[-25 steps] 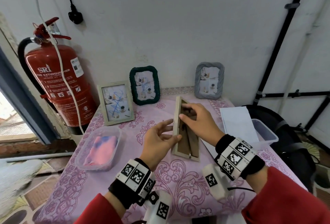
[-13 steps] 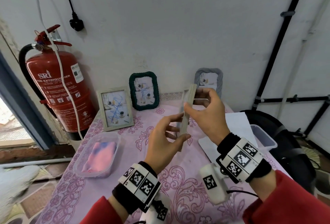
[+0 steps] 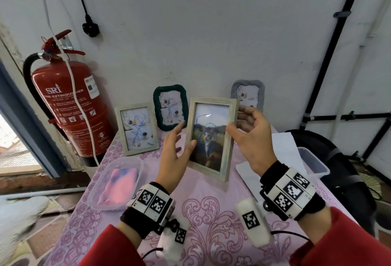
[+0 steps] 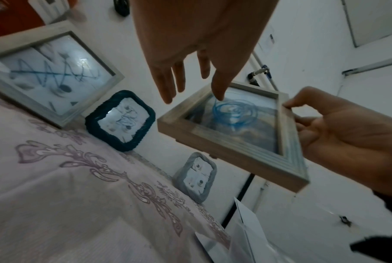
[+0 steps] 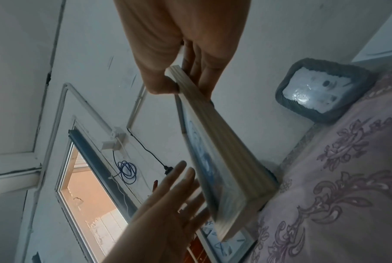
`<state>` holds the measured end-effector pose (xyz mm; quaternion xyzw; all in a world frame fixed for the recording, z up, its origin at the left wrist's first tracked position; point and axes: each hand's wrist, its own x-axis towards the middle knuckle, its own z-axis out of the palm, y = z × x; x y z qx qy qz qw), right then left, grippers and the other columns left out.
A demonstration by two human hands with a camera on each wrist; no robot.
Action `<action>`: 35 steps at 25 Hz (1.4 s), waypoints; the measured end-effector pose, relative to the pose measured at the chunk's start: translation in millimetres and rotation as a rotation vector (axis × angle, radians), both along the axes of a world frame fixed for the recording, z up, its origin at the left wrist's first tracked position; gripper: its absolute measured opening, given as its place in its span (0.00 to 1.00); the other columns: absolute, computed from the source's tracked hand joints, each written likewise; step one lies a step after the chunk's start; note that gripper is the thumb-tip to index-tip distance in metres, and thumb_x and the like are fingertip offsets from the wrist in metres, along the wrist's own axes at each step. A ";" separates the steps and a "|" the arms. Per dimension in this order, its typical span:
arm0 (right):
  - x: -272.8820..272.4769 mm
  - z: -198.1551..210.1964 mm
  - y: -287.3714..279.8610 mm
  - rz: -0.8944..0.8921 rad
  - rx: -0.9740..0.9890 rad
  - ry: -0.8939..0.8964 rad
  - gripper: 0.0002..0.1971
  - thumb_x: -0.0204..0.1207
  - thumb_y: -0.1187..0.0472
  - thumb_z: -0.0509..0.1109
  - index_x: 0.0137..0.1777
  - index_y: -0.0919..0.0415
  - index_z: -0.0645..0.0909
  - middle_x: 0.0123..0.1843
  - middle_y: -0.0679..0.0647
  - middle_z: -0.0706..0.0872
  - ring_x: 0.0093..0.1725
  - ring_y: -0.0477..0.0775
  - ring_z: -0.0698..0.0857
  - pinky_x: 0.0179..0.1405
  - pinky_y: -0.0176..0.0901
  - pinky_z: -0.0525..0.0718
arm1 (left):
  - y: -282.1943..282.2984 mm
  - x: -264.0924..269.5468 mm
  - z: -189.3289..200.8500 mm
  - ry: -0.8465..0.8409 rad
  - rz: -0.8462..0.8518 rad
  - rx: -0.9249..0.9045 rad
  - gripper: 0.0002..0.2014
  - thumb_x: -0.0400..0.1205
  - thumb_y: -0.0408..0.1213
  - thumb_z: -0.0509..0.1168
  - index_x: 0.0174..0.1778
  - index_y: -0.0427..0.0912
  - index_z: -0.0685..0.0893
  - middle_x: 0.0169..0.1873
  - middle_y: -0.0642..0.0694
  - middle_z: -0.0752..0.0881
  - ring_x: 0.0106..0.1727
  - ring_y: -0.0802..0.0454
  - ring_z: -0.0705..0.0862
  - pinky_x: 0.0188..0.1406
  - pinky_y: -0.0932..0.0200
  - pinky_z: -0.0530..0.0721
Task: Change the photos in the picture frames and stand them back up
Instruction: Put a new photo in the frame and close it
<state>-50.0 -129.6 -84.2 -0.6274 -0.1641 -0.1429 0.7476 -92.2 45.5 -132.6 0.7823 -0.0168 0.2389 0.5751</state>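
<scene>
A light wooden frame [image 3: 209, 121] hangs tilted above the pink tablecloth [image 3: 201, 202], its glass towards me. It shows a dark landscape photo with a blue scribble. My right hand [image 3: 236, 118] pinches its right edge, thumb in front and fingers behind. With fingers straight, my left hand [image 3: 186, 134] lies at the left edge, the thumb touching the glass. The left wrist view shows the frame [image 4: 235, 135] from below; the right wrist view shows its edge [image 5: 217, 142]. A second wooden frame [image 3: 137, 129], a dark green frame [image 3: 170, 107] and a grey frame [image 3: 248, 94] stand against the wall.
A red fire extinguisher [image 3: 69, 104] stands left of the table. A clear tub with a pink cloth [image 3: 118, 181] lies at the table's left edge. White paper [image 3: 283, 149] and an empty clear tub [image 3: 313, 164] lie at the right, with a black bag [image 3: 338, 170] beyond.
The wooden frame lay back-up on the table, was lifted on edge, and now faces me. My left hand has moved to its left edge.
</scene>
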 end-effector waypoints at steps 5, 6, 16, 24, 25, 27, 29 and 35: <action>1.3 -7.5 -0.2 0.071 0.070 0.084 0.20 0.71 0.74 0.70 0.60 0.58 0.77 0.49 0.53 0.87 0.38 0.45 0.87 0.37 0.40 0.89 | 5.4 0.2 -2.2 0.092 -0.170 -0.324 0.21 0.82 0.34 0.62 0.71 0.53 0.70 0.51 0.47 0.88 0.49 0.54 0.89 0.46 0.56 0.90; 2.4 -9.5 -0.2 0.084 0.080 0.097 0.20 0.71 0.75 0.69 0.61 0.58 0.77 0.47 0.53 0.87 0.37 0.44 0.87 0.38 0.40 0.89 | 5.0 -0.6 -3.3 0.094 -0.176 -0.341 0.20 0.83 0.33 0.62 0.70 0.53 0.71 0.49 0.47 0.89 0.48 0.54 0.89 0.46 0.54 0.90; 9.7 -64.7 2.2 0.242 -0.281 0.241 0.37 0.71 0.73 0.71 0.75 0.43 0.63 0.55 0.55 0.81 0.44 0.49 0.84 0.37 0.37 0.85 | 4.8 -3.7 -28.4 0.121 -0.044 -0.478 0.20 0.80 0.28 0.64 0.62 0.57 0.74 0.45 0.41 0.88 0.44 0.49 0.88 0.41 0.54 0.89; 15.0 -103.2 7.4 0.252 -0.463 0.284 0.37 0.69 0.72 0.73 0.75 0.50 0.64 0.46 0.48 0.81 0.30 0.30 0.81 0.30 0.23 0.79 | 19.0 -4.9 -49.6 0.432 -0.016 -0.289 0.28 0.80 0.23 0.63 0.74 0.46 0.66 0.41 0.44 0.76 0.39 0.53 0.80 0.26 0.74 0.82; 14.9 -106.8 8.2 0.258 -0.469 0.287 0.37 0.70 0.73 0.73 0.75 0.51 0.63 0.45 0.47 0.81 0.30 0.29 0.82 0.30 0.22 0.79 | 21.1 -5.1 -51.5 0.458 -0.019 -0.257 0.29 0.79 0.23 0.64 0.74 0.46 0.65 0.40 0.45 0.76 0.39 0.54 0.80 0.26 0.74 0.82; 15.2 -112.3 7.9 0.275 -0.480 0.291 0.37 0.70 0.74 0.72 0.76 0.52 0.62 0.46 0.48 0.82 0.30 0.29 0.82 0.30 0.22 0.79 | 25.6 -6.0 -56.0 0.494 -0.025 -0.193 0.31 0.78 0.22 0.65 0.74 0.45 0.65 0.39 0.45 0.76 0.39 0.55 0.79 0.26 0.75 0.81; 16.2 -116.3 6.6 0.297 -0.507 0.294 0.38 0.70 0.74 0.73 0.77 0.53 0.62 0.47 0.48 0.82 0.31 0.29 0.83 0.31 0.22 0.80 | 29.7 -7.2 -59.9 0.528 -0.022 -0.137 0.31 0.76 0.22 0.67 0.74 0.44 0.66 0.40 0.46 0.77 0.41 0.57 0.78 0.29 0.72 0.80; 21.1 -123.3 2.6 0.315 -0.601 0.310 0.40 0.68 0.72 0.75 0.77 0.54 0.62 0.45 0.48 0.80 0.40 0.41 0.82 0.39 0.26 0.81 | 33.7 -8.9 -62.5 0.555 -0.010 0.040 0.32 0.74 0.24 0.70 0.74 0.42 0.69 0.47 0.43 0.80 0.44 0.52 0.80 0.41 0.69 0.83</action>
